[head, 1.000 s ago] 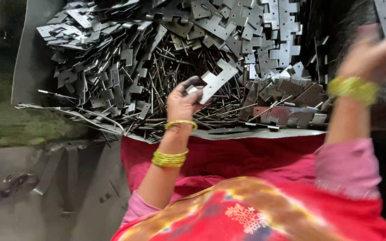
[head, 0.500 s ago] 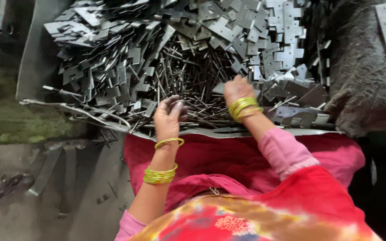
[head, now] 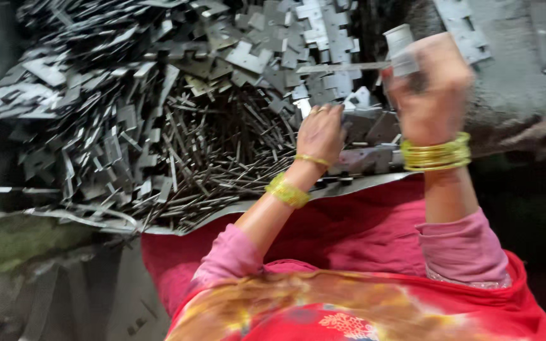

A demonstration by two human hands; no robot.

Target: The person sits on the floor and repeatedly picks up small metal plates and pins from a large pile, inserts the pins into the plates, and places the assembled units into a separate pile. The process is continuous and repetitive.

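Two hands at work: since half a second ago my right hand (head: pixel 428 95) has lifted off the pins (head: pixel 222 151), fingers closed on a pale plate (head: pixel 402 44), far right. Left hand (head: pixel 319 134) rests curled on the plates (head: pixel 254 57); grip unclear.

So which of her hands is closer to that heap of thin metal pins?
Left. The left hand rests at the edge of the pin heap; the right hand is raised off to the side, holding a metal piece.
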